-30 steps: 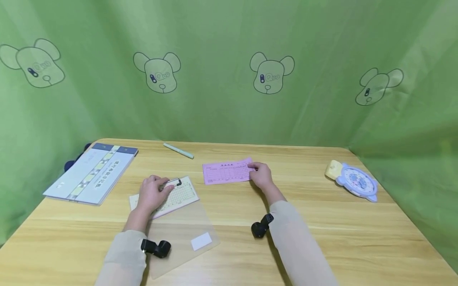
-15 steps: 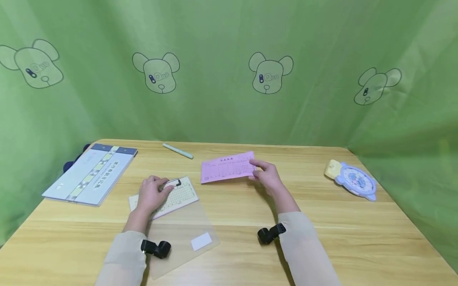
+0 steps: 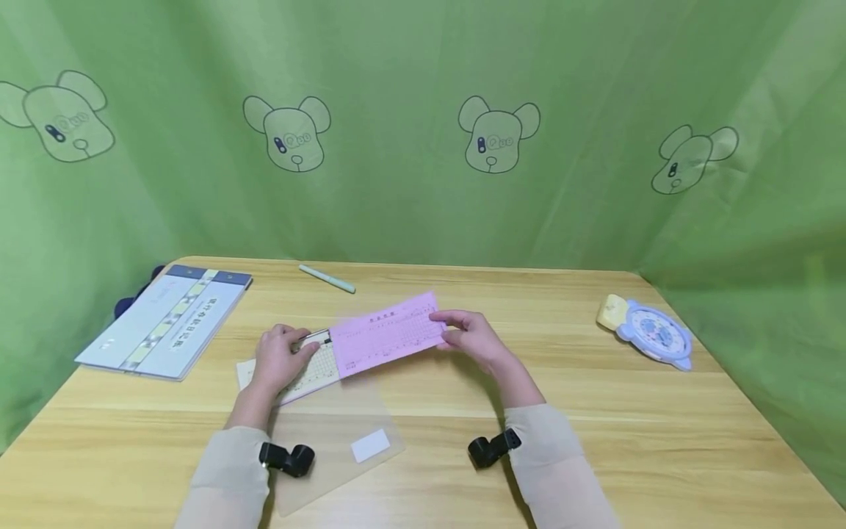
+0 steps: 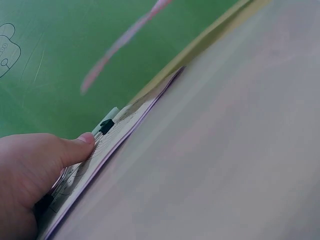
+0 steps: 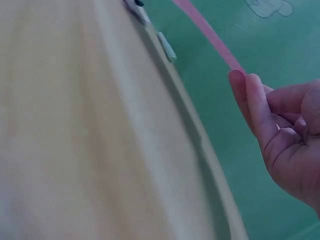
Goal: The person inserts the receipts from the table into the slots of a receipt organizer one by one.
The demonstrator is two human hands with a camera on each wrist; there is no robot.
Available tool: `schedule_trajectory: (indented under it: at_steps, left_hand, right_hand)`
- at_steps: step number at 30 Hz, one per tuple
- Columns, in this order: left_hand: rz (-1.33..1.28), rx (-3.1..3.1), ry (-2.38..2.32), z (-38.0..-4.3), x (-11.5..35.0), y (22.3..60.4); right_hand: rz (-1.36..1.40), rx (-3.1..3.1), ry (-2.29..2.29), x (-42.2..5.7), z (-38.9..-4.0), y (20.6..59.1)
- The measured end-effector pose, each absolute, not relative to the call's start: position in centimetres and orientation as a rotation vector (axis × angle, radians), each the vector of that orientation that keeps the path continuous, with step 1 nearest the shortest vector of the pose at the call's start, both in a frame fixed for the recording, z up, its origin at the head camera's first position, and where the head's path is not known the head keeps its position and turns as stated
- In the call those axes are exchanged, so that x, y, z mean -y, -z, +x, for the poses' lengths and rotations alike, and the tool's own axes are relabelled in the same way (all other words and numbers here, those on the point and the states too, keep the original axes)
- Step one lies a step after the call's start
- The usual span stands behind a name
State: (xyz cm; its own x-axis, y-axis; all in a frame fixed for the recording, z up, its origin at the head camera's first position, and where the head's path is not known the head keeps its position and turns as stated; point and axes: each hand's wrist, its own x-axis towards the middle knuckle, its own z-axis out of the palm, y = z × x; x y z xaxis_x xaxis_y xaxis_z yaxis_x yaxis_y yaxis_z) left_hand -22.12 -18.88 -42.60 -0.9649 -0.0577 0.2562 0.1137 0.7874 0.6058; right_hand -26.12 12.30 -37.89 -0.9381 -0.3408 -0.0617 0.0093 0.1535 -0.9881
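Note:
My right hand (image 3: 471,339) pinches the right end of a pink printed form slip (image 3: 386,332) between thumb and fingers. Seen from the left wrist, the slip (image 4: 120,45) is raised above the papers; in the head view its left end overlaps them. Those papers are a stack of white gridded forms (image 3: 320,371) on a translucent clipboard (image 3: 317,455) with a white label near its lower corner. My left hand (image 3: 279,358) grips the clipboard's metal clip (image 3: 319,336), its thumb lying along the clip beside a black end piece. Part of the clip is hidden under the fingers.
A light green pen (image 3: 327,278) lies near the table's back edge. At the left is a pale blue ledger book (image 3: 165,319) with a patterned band. A blue clock-like toy (image 3: 657,334) and a yellow block (image 3: 613,312) lie at the right. A green curtain (image 3: 396,206) hangs behind.
The right hand has lifted the pink slip off the table and carried it left, tilted, until it overlaps the white forms. The left hand has stayed on the clip.

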Motion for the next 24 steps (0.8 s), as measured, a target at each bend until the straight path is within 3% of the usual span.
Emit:
schedule_trajectory:
  at_steps: [24]
  left_hand:
    - [-0.01, 2.768, 0.877, -22.1, 18.8, 41.8]
  right_hand:
    - [-0.476, -2.015, 1.652, -5.1, -23.5, 39.0]
